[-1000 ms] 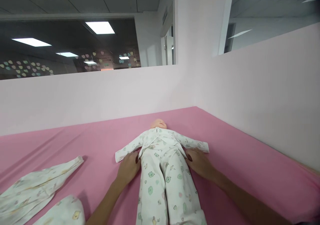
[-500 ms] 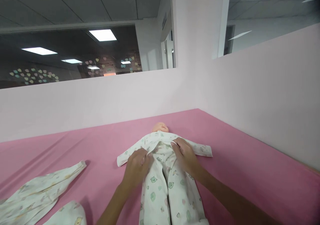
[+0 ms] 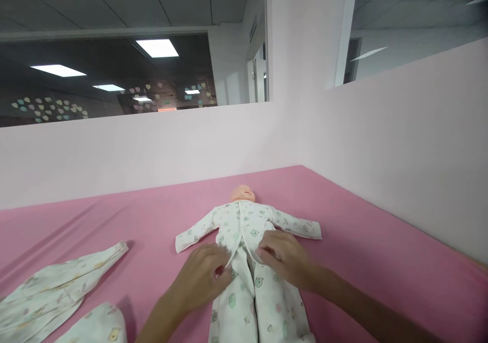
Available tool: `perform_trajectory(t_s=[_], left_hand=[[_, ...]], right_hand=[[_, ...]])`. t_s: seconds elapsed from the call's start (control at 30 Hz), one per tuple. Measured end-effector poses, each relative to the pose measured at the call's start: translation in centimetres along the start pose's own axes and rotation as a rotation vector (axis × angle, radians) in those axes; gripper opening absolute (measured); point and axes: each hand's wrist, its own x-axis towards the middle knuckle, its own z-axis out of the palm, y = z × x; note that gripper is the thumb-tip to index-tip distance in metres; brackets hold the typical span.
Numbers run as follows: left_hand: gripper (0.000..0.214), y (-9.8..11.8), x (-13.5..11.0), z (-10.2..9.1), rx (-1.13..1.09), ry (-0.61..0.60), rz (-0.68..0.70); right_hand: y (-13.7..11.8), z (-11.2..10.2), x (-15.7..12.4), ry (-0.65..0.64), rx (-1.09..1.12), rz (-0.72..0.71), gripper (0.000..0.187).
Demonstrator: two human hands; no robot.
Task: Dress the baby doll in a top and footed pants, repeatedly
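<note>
A baby doll (image 3: 244,193) lies on its back with its head toward the far wall. It wears a white baby top (image 3: 244,216) with small animal prints, its sleeves spread to both sides. Below are matching trousers (image 3: 263,302) that cover its legs. My left hand (image 3: 206,272) is closed at the top's left front edge, pinching the hem. On the other side, my right hand (image 3: 285,256) pinches the right front edge. Between my hands the two front edges part in an upside-down V over the waist of the trousers.
A pink sheet (image 3: 152,221) covers the surface, with white walls (image 3: 152,150) behind and to the right. Other printed baby garments (image 3: 57,292) lie at the left. Windows (image 3: 114,79) are set above the walls.
Both hands have drawn the top's front edges down toward me, from the chest to the waist. The front now lies flatter over the doll's chest, and more of the doll's head and neck shows.
</note>
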Motion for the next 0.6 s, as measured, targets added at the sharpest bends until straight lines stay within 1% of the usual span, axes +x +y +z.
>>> perform_trajectory(t_s=[0.07,0.13,0.17,0.2,0.3,0.37,0.47,0.53,0.6], left_hand=[[0.033,0.8,0.5,-1.1,-0.105,-0.097,-0.042],[0.037,1.3,1.3,-2.1,-0.234,-0.161,-0.096],[0.037,1.4,1.7,-2.4,-0.291,-0.175,-0.127],[0.037,1.4,2.2,-2.6,-0.338,-0.18,-0.161],[0.035,1.1,3.6,-2.4,-0.47,-0.161,-0.258],[0.035,0.7,4.3,-1.5,-0.597,-0.146,-0.29],[0.039,0.5,4.5,0.2,-0.734,-0.13,-0.3],[0.041,0.6,4.3,1.1,-0.715,-0.085,-0.294],[0.042,0.7,4.0,1.7,-0.667,-0.046,-0.283]], right_hand=[[-0.2,-0.1,2.7,0.039,0.045,0.143,0.027],[0.2,0.3,6.0,0.048,0.055,0.317,0.026],[0.6,0.6,7.8,0.056,0.011,0.41,0.022],[1.1,1.1,9.4,0.071,-0.018,0.453,0.018],[2.5,2.9,13.1,0.093,-0.087,0.566,0.025],[3.2,4.2,14.1,0.097,-0.131,0.637,0.026],[4.0,5.3,14.4,0.094,-0.185,0.682,0.021],[4.4,5.4,14.2,0.091,-0.206,0.681,0.018],[4.9,5.2,14.0,0.093,-0.215,0.679,0.019]])
